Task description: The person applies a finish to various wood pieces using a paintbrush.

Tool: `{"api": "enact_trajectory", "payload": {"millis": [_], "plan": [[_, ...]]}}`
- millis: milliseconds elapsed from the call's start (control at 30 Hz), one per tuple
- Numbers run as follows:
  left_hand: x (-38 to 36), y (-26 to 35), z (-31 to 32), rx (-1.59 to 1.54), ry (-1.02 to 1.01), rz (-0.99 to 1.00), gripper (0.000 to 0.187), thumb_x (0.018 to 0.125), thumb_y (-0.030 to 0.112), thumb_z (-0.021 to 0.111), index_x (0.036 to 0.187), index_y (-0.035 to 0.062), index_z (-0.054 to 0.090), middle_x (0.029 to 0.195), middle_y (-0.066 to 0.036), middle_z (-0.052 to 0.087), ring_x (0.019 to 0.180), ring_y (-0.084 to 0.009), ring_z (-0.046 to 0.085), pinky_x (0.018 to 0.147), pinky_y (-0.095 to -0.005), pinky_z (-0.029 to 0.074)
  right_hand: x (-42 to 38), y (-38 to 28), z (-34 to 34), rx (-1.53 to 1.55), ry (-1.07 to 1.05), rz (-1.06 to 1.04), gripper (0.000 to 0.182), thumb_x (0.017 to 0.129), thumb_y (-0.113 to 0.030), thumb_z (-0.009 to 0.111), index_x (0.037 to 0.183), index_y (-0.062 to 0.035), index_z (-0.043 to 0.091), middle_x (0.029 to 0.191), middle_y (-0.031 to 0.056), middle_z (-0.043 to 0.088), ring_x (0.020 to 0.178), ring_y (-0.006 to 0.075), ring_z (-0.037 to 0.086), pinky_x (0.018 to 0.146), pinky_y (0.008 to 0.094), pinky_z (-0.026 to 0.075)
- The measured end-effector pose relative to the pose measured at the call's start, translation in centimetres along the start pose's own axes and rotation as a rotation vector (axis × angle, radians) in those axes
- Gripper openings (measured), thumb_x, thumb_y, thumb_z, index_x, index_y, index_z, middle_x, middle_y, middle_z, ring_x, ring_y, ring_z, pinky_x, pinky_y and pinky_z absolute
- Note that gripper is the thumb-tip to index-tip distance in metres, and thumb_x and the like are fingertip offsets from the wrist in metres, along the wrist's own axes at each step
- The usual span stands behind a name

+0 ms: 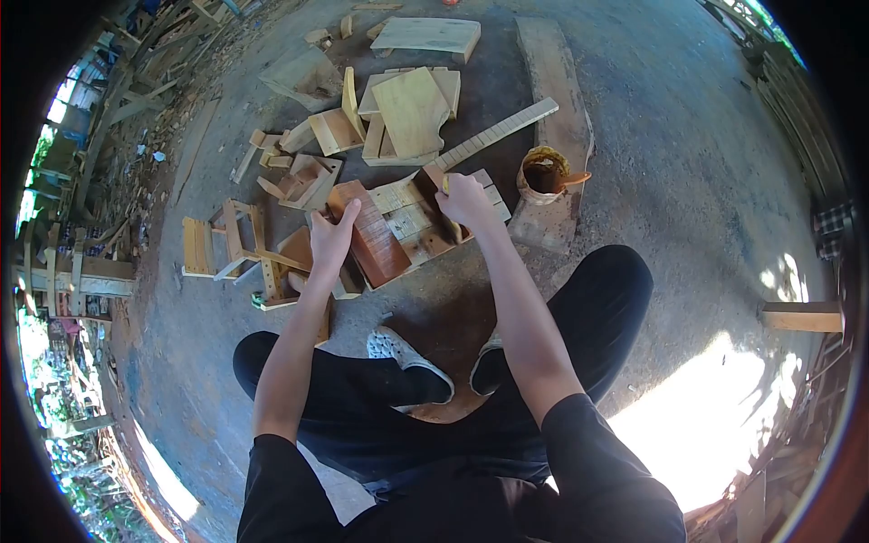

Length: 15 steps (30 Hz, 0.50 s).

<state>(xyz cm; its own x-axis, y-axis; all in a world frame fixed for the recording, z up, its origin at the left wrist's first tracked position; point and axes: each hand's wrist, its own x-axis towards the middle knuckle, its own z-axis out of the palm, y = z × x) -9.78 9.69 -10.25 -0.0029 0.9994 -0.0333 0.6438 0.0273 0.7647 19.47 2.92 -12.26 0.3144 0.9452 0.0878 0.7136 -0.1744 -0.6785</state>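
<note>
Between my hands a reddish-brown wooden board [374, 237] lies tilted on a low wooden work surface [409, 220] made of pale pieces. My left hand [331, 241] grips the board's left edge, thumb on top. My right hand [465, 201] is closed over the right part of the work surface, beside a darker upright wooden piece [434, 200]. A small bit of yellow shows at its fingers, but what they hold is mostly hidden. To the right, a stained pot [534, 192] with an orange-handled tool [576, 179] in it stands on a long plank [554, 81].
Beyond my hands lie stacked pale boards [412, 109], a slatted strip [496, 134] and a thick slab [427, 36]. Small wooden frames [237, 240] and offcuts [299, 181] sit at the left. My shoes [407, 360] are close below the work surface.
</note>
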Motion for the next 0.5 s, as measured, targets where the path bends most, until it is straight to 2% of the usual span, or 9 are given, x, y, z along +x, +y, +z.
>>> {"api": "enact_trajectory", "payload": {"millis": [67, 200, 267, 300, 367, 400, 433, 500], "plan": [[0.8, -1.4, -0.1, -0.027, -0.002, 0.011, 0.097, 0.086, 0.070, 0.078, 0.133, -0.0113, 0.053, 0.128, -0.030, 0.068, 0.124, -0.0411, 0.067, 0.108, -0.0445, 0.050, -0.1, -0.5, -1.6, -0.006, -0.292, 0.100, 0.022, 0.096, -0.019, 0.070, 0.099, 0.0023, 0.073, 0.087, 0.0261, 0.076, 0.070, 0.0346, 0.078, 0.070, 0.0451, 0.064], [0.9, -1.0, -0.4, -0.136, -0.072, 0.053, 0.090, 0.090, 0.062, 0.079, 0.133, -0.0123, 0.053, 0.127, -0.026, 0.068, 0.120, -0.0335, 0.068, 0.105, -0.0396, 0.051, -0.6, -1.9, -2.0, 0.199, -0.320, 0.117, 0.021, 0.094, -0.016, 0.072, 0.094, 0.0053, 0.070, 0.084, 0.0240, 0.075, 0.062, 0.0316, 0.076, 0.063, 0.0418, 0.063], [0.4, 0.1, -1.0, -0.198, -0.118, 0.037, 0.087, 0.091, 0.059, 0.080, 0.133, -0.0126, 0.053, 0.127, -0.024, 0.068, 0.119, -0.0299, 0.067, 0.104, -0.0376, 0.051, -0.1, -3.2, -2.1, 0.333, -0.436, 0.029, 0.023, 0.095, -0.016, 0.075, 0.095, 0.0066, 0.069, 0.083, 0.0174, 0.074, 0.062, 0.0263, 0.076, 0.059, 0.0362, 0.063], [0.6, 0.1, -1.2, -0.225, -0.147, 0.041, 0.084, 0.093, 0.056, 0.080, 0.133, -0.0126, 0.053, 0.127, -0.022, 0.068, 0.119, -0.0269, 0.067, 0.103, -0.0362, 0.051, -0.2, -4.2, -2.3, 0.334, -0.435, 0.031, 0.023, 0.095, -0.016, 0.075, 0.095, 0.0066, 0.069, 0.083, 0.0174, 0.074, 0.062, 0.0263, 0.076, 0.059, 0.0362, 0.063], [1.0, 0.0, -1.2, -0.254, -0.178, 0.051, 0.081, 0.094, 0.053, 0.080, 0.134, -0.0127, 0.053, 0.128, -0.021, 0.067, 0.118, -0.0239, 0.066, 0.103, -0.0348, 0.051, -0.6, -6.1, -2.7, 0.799, -0.381, 0.073, 0.025, 0.094, -0.017, 0.077, 0.102, 0.0059, 0.071, 0.089, 0.0164, 0.076, 0.073, 0.0246, 0.079, 0.063, 0.0372, 0.066], [1.1, -0.1, -1.1, -0.266, -0.174, 0.045, 0.082, 0.094, 0.052, 0.080, 0.135, -0.0125, 0.052, 0.127, -0.020, 0.067, 0.118, -0.0237, 0.066, 0.103, -0.0350, 0.051, -0.5, -6.3, -2.3, 0.918, -0.366, 0.046, 0.024, 0.097, -0.017, 0.078, 0.102, 0.0061, 0.071, 0.090, 0.0108, 0.076, 0.076, 0.0194, 0.078, 0.063, 0.0332, 0.068], [1.1, -0.1, -1.1, -0.278, -0.170, 0.038, 0.082, 0.095, 0.052, 0.080, 0.136, -0.0123, 0.052, 0.127, -0.019, 0.067, 0.117, -0.0235, 0.066, 0.103, -0.0352, 0.051, -0.6, -6.4, -2.1, 0.921, -0.363, 0.046, 0.024, 0.097, -0.017, 0.078, 0.102, 0.0061, 0.071, 0.090, 0.0108, 0.076, 0.076, 0.0194, 0.078, 0.063, 0.0332, 0.068], [0.5, 0.4, -1.7, -0.247, -0.176, 0.015, 0.081, 0.095, 0.051, 0.081, 0.137, -0.0117, 0.051, 0.129, -0.019, 0.066, 0.119, -0.0232, 0.065, 0.104, -0.0349, 0.050, -0.8, -6.2, -1.3, 1.072, -0.191, 0.035, 0.022, 0.103, -0.017, 0.073, 0.104, 0.0054, 0.070, 0.096, 0.0141, 0.076, 0.078, 0.0239, 0.079, 0.070, 0.0352, 0.068]]}}
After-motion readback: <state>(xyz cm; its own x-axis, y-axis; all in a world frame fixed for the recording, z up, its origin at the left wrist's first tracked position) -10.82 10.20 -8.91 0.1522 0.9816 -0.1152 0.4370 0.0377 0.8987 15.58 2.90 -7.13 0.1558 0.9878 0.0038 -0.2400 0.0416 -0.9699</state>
